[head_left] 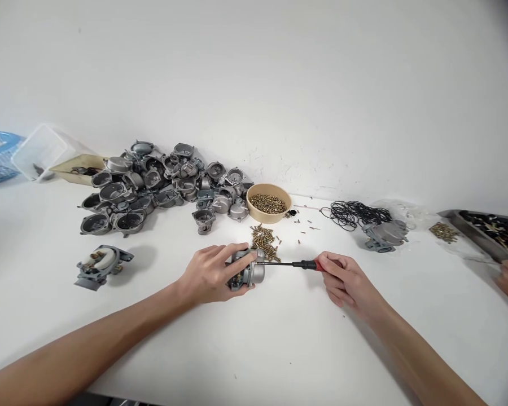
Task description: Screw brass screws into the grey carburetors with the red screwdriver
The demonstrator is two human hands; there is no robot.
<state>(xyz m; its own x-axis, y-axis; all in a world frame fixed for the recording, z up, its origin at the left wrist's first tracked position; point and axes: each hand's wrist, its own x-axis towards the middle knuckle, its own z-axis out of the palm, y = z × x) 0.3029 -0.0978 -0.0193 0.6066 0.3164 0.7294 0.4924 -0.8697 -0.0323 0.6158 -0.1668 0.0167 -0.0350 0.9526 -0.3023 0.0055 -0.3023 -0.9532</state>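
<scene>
While my left hand [218,270] grips a covered carburettor [257,274] and my right hand [346,280] pinches a screwdriver [307,264] against it, an uncovered carburettor [104,264] at nine o'clock looks unfinished.

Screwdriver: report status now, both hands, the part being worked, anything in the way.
Left hand gripping metal housing. Right hand on screwdriver, tip at housing. Loose brass-coloured pieces just beyond housing; none seen across the shaft.

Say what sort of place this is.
Probably an assembly or repair workshop: heaped grey metal housings, a round tan bowl of small brass-coloured parts, and a red-and-black screwdriver.
</scene>
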